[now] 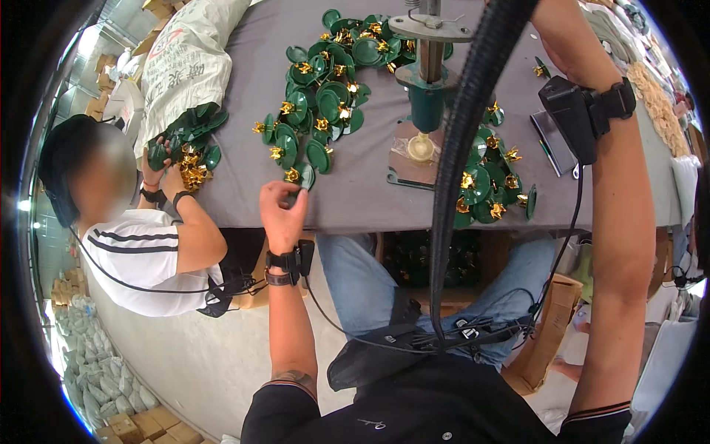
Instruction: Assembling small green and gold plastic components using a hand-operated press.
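Note:
My left hand (283, 213) is at the table's near edge, its thumb and fingers pinched at the rim of a green disc (308, 176) with a gold claw-shaped piece on it. My right hand (566, 33) reaches up past the top edge of the picture beside the press, so its fingers are out of sight. The hand press (427, 107) stands in the middle, its green ram above a round cream die (421, 148) on a base plate. Left of the press lies a long heap of green discs with gold pieces (325, 96); right of it sits another pile (488, 181).
A co-worker (148, 251) at the left handles green discs beside a pile of gold pieces (192, 169). A white woven sack (192, 59) lies behind them. A black hose (462, 133) crosses the view. A phone-like dark slab (553, 144) rests at the right.

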The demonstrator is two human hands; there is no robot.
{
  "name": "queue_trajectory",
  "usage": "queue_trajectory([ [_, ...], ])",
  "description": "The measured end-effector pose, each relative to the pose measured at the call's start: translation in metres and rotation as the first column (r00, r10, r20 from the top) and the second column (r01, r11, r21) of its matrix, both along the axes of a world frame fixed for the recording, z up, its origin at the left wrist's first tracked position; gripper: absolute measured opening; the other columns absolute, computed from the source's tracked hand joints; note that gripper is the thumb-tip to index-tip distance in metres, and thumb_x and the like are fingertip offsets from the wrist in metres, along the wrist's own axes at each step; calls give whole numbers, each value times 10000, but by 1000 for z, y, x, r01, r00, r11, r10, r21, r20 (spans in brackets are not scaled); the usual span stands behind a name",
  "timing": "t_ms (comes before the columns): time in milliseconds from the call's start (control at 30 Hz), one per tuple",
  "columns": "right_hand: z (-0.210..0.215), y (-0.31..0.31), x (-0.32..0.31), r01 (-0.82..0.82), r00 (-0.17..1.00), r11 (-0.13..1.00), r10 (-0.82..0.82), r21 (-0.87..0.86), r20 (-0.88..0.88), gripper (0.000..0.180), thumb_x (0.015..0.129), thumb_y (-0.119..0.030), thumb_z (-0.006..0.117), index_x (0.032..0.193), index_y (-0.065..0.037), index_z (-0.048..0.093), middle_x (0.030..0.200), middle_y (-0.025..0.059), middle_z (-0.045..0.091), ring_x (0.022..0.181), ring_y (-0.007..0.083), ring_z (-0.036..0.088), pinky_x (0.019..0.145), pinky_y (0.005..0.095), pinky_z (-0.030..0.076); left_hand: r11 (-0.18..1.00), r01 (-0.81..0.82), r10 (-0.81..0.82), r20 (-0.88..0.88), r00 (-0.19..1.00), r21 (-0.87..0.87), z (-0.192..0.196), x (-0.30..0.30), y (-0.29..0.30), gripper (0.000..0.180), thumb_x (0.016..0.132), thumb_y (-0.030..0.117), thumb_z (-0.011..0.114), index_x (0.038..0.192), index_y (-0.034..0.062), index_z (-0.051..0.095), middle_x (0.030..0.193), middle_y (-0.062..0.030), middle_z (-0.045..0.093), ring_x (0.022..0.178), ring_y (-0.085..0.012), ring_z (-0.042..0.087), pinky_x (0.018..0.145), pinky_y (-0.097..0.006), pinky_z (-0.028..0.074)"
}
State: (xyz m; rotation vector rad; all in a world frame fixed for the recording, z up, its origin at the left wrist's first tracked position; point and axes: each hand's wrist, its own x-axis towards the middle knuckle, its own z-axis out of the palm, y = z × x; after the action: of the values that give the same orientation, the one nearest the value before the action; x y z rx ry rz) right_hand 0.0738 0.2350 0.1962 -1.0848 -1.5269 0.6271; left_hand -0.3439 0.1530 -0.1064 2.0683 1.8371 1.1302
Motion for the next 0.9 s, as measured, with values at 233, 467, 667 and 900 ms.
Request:
queue_trajectory([
  [233,-4,2,4,5,1000,1000,-5,28,-11,217,1109,-269,556,1130,-61,613,815,12,585,629,119,629,607,285,527,974,-190,198,65,978,-121,5,3,20,308,815,133,897,1078,18,785,997,-112,701,809,-236,634,768,-376,533],
  [467,0,0,-1,-14,1000,997,13,74,14,185,1095,-224,540,1124,-55,610,799,3,564,608,119,619,580,279,499,935,349,-344,97,934,-52,83,127,-3,281,787,158,875,1013,14,788,1016,-148,712,921,-359,654,858,-450,526],
  [667,-6,0,3,-34,999,996,35,80,-8,193,1092,-212,546,1159,-40,603,812,8,573,620,121,631,590,278,512,927,366,-355,118,927,-83,46,200,59,310,777,185,869,1023,8,807,941,-193,735,969,-399,684,880,-483,542],
  [900,-19,3,5,17,1000,996,-19,88,20,205,1100,-183,534,1191,-13,602,849,13,602,644,123,629,622,295,528,904,356,-328,150,933,-236,40,216,80,449,750,266,931,982,-68,741,844,-150,726,764,-245,697,728,-364,557],
])
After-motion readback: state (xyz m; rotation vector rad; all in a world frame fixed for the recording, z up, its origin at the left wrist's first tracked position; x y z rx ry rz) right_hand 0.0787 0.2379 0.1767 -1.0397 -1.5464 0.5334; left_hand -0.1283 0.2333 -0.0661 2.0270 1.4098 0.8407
